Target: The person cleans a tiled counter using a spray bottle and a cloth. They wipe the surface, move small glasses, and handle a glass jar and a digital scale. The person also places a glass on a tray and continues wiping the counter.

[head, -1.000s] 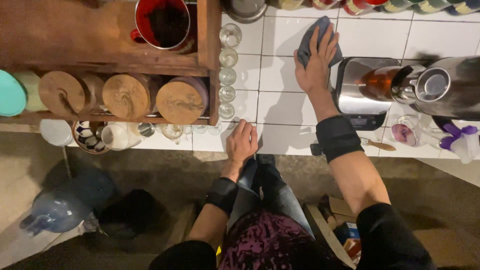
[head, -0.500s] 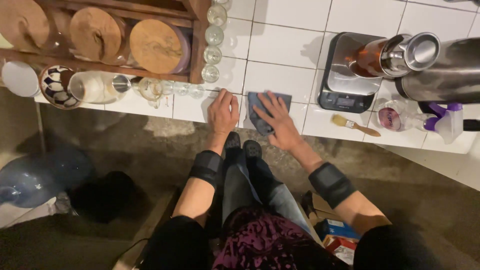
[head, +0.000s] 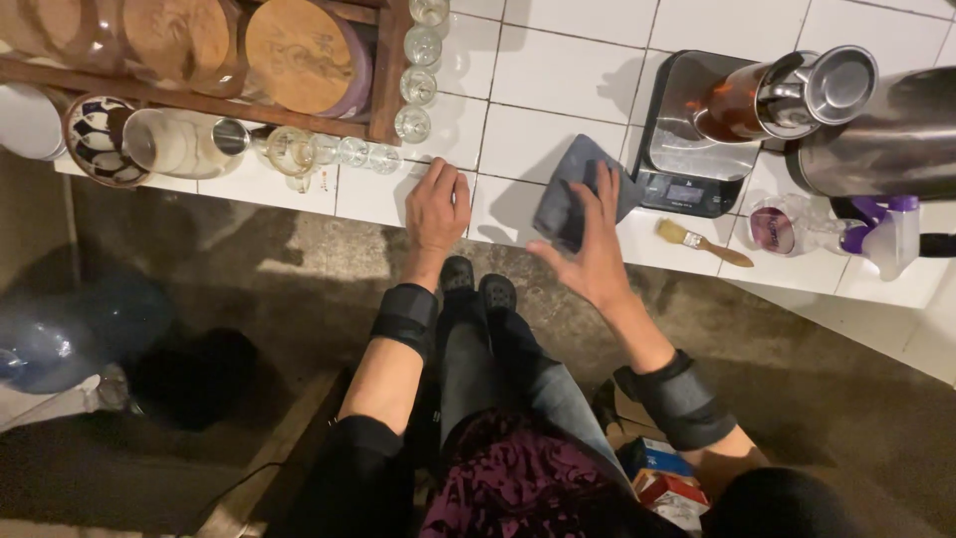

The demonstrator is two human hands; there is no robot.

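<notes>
We look down at a white tiled counter (head: 558, 80) from above. Our right hand (head: 596, 249) lies on a dark grey folded cloth (head: 578, 189) and presses it flat against the tiles; the fingers (head: 604, 194) are spread wide and stretched out over the cloth, not curled around it. The cloth is near the front edge of the counter, at about 1 o'clock from the middle of the view, and its far corner touches or slightly overlaps the small black digital scale with a steel plate (head: 687, 144), which stands at 2 o'clock from the hand.

Our left hand (head: 438, 209) rests at 9 o'clock from the cloth, near it but apart. Its fingers are open and lie flat and close together on the counter edge, and they hold nothing. Just beyond this hand, at 11 o'clock, a row of small clear glasses (head: 413, 90) runs along the side of a brown wooden rack (head: 383, 70) that carries round wooden lids (head: 299, 50).

On the scale stands a steel jug with an amber body (head: 787, 95), and at 3 o'clock from it there is a big steel kettle (head: 881, 139). In front of the scale, at 3 o'clock from our right hand, a small brush with a wooden handle (head: 702, 242) lies on the tiles. Both wrists carry black bands. Below the counter we see our dark shoes (head: 478, 289) on the rough floor.
</notes>
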